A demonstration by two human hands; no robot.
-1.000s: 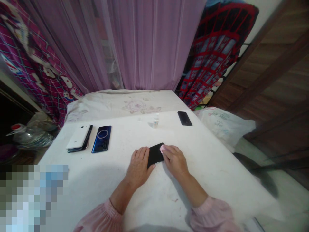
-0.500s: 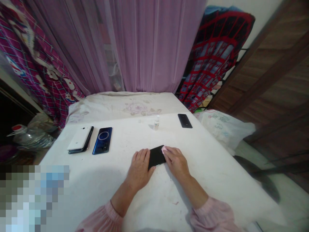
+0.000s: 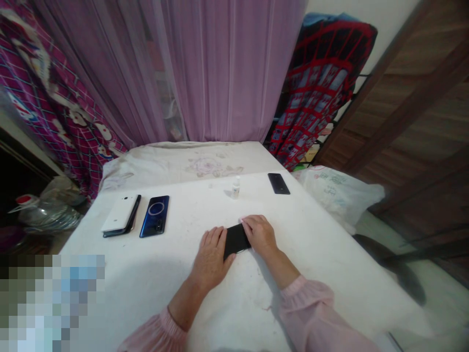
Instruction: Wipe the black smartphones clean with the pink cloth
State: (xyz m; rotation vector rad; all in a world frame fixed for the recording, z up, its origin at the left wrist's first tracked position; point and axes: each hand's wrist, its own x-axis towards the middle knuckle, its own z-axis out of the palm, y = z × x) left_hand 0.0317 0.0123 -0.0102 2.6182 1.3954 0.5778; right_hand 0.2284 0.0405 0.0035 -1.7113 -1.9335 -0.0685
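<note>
A black phone (image 3: 236,239) lies flat on the white tabletop in front of me. My left hand (image 3: 212,254) grips its left end, thumb along the near edge and fingers over the far side. At the phone's right end is my right hand (image 3: 261,234), its fingers closed on a small pink cloth (image 3: 242,220) at the far right corner. Most of the cloth is hidden under the fingers. Beyond the hands stands a small white bottle (image 3: 235,188).
On the left of the table (image 3: 146,278) lie a blue phone (image 3: 155,216) and a stack of phones with a white one (image 3: 120,213) on top. Another dark phone (image 3: 279,183) lies at the far right. A plastic bag (image 3: 337,193) sits beyond the right edge.
My right hand has shifted slightly left and away from me along the phone's right end, with the pink cloth now at the far edge. My left hand keeps its hold.
</note>
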